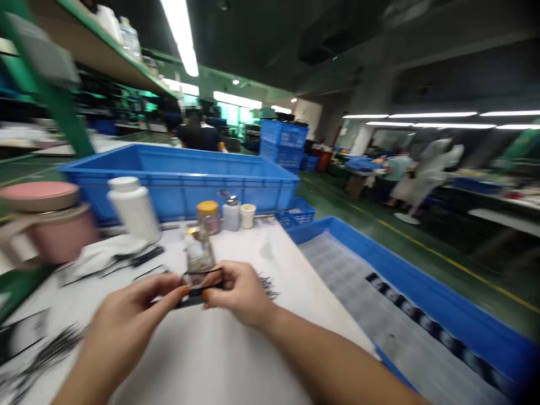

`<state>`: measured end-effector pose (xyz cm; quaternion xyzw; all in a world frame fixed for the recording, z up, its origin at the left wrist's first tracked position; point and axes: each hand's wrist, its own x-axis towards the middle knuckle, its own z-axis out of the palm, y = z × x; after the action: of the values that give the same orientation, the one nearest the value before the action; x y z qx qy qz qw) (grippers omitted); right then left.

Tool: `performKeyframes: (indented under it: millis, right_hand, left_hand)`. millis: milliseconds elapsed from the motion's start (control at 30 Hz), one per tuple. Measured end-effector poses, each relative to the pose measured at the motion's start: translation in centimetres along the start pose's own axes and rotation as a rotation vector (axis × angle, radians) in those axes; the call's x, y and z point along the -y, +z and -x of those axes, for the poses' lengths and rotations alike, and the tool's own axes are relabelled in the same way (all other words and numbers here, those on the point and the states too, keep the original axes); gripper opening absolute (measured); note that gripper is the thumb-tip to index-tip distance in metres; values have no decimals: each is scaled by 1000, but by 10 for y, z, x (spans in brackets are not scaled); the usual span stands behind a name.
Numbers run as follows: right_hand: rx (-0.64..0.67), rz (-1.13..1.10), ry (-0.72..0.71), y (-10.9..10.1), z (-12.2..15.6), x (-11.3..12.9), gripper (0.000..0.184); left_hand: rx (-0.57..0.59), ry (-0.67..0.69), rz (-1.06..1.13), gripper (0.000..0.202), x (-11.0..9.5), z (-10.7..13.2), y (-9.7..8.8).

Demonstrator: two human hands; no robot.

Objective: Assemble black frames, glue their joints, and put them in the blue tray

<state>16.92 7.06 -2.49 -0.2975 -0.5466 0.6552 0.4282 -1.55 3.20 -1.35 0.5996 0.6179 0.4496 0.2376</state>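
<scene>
Both hands meet low over the white table, pinching a small black flat piece (194,298) between them. My left hand (141,306) is closed with thumb and fingertips on the piece's left end. My right hand (238,292) is closed on its right end, and a thin black strip shows by its fingers. What exactly the piece is, I cannot make out; the picture is blurred. Just behind the fingers stands a small clear container (198,253). Thin black strips (268,287) lie to the right of my right hand, and more black strips (53,351) lie at the lower left.
A large blue crate (189,185) spans the table's back edge. Before it stand a white bottle (134,211), a yellow-lidded jar (208,218) and a pump bottle (231,215). A pink mug (50,225) is at left. Another blue crate (405,281), lined grey, holds a row of dark pieces at right.
</scene>
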Motion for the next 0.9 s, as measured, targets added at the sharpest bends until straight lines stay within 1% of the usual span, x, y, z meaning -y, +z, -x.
performKeyframes:
  millis: [33, 100, 200, 300, 433, 667, 900]
  right_hand:
    - [14, 35, -28, 0, 1, 2, 27]
    - [26, 85, -69, 0, 2, 5, 19]
    - [24, 116, -72, 0, 2, 9, 16]
    - [8, 145, -51, 2, 4, 13, 16]
    - [16, 131, -30, 2, 5, 13, 16]
    - [86, 116, -35, -3, 1, 9, 15]
    - [55, 105, -28, -4, 2, 5, 14]
  left_hand:
    - [51, -2, 46, 30, -4, 3, -1]
    - [61, 2, 131, 26, -12, 5, -1]
    - [64, -18, 252, 18, -18, 6, 4]
    - [76, -28, 331, 15, -19, 8, 5]
    - [78, -46, 401, 13, -18, 9, 4]
    - [93, -125, 523, 14, -21, 6, 1]
    - [110, -123, 534, 15, -19, 6, 3]
